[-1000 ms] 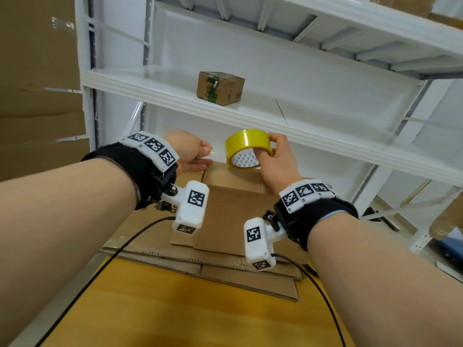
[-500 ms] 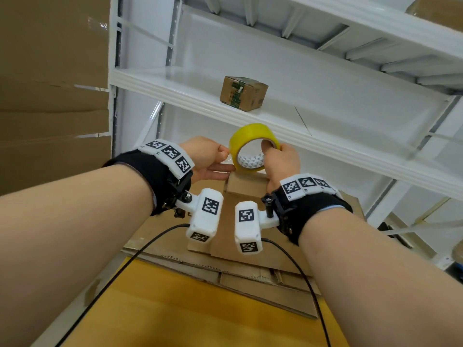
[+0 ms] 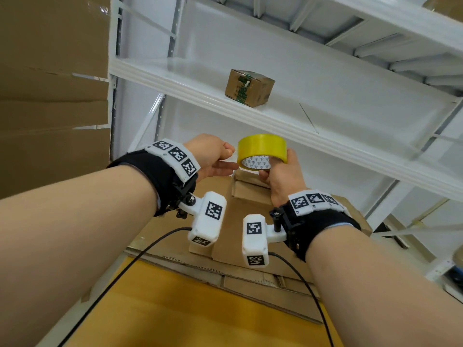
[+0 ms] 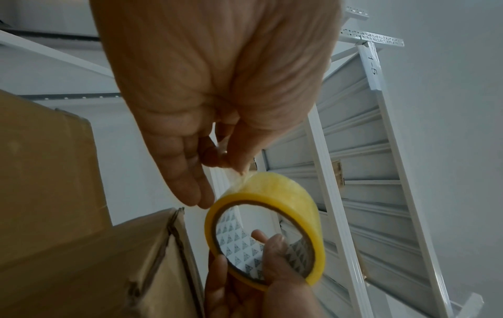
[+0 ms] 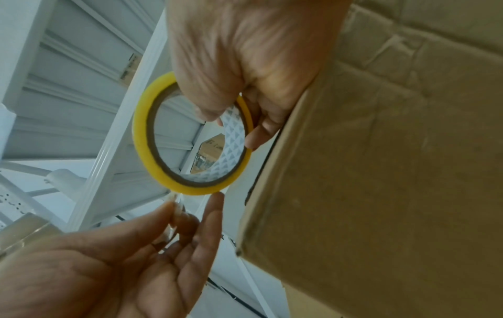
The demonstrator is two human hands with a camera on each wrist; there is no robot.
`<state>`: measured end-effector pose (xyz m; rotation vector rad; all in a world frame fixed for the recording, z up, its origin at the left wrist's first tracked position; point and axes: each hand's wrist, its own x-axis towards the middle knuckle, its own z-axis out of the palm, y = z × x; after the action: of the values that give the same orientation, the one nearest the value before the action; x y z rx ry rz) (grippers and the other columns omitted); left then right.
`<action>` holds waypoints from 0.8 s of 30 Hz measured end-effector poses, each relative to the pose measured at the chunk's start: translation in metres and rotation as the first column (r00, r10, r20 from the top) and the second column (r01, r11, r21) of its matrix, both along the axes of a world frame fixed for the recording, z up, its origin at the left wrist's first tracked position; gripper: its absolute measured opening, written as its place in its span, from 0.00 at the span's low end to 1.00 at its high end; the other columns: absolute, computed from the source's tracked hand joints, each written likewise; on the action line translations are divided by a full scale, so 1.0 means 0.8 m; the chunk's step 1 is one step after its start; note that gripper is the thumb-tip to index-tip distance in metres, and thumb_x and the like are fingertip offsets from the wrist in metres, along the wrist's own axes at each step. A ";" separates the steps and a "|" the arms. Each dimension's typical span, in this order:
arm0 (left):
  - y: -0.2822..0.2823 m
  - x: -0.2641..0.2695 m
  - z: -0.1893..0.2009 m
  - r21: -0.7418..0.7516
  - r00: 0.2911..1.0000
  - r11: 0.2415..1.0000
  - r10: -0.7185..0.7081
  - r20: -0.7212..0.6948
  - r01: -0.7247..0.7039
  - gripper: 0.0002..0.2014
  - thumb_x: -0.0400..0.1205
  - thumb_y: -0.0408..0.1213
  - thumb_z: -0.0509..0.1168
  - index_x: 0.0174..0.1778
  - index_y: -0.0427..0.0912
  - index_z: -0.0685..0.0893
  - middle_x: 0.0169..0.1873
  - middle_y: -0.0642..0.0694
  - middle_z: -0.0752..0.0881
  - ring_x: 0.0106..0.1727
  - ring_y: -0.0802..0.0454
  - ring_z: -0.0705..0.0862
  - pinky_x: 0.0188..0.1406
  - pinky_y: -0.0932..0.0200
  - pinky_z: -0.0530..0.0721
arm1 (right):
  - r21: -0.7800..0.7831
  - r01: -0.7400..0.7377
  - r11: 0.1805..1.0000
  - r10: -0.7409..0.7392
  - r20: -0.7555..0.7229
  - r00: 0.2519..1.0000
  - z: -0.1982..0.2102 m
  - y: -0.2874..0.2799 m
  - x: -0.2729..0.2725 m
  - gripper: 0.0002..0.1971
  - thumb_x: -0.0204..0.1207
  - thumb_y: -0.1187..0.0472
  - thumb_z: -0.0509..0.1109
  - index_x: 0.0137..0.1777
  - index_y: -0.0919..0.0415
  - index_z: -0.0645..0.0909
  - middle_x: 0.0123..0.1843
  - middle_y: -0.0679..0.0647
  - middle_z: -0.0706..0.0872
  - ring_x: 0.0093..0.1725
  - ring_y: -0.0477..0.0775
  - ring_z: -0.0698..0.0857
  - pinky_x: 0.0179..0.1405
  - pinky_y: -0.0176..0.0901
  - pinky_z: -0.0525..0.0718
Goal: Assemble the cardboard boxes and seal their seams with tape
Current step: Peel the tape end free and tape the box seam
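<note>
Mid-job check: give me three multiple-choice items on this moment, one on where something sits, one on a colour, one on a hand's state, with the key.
1. Where is the small box?
A. on the white shelf
B. on the wooden table
C. in the left hand

2. What colour is the tape roll?
A. blue
B. yellow
C. black

3. What is the left hand doing?
A. lying flat on the table
B. gripping the shelf post
C. pinching the tape's loose end

Key:
1 A, it rests on the shelf above the hands.
2 B, its outer band is yellow.
3 C, thumb and finger pinch clear tape beside the roll, which the right hand holds.
</note>
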<state>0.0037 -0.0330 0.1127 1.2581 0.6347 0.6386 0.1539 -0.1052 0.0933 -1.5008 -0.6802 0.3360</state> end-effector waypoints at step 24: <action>-0.002 0.012 -0.049 -0.286 0.979 0.948 0.089 -0.184 -0.140 0.06 0.79 0.35 0.72 0.49 0.43 0.84 0.21 0.53 0.83 0.32 0.56 0.80 0.29 0.56 0.79 | 0.238 0.116 0.964 -0.091 -0.114 0.989 -0.013 -0.013 -0.001 0.13 0.56 0.59 0.77 0.39 0.49 0.78 0.31 0.53 0.85 0.41 0.57 0.80 0.47 0.57 0.78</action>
<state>0.0130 -0.0344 0.0734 1.0027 0.9165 0.5120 0.1530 -0.1156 0.0832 -1.2700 -0.5388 0.2379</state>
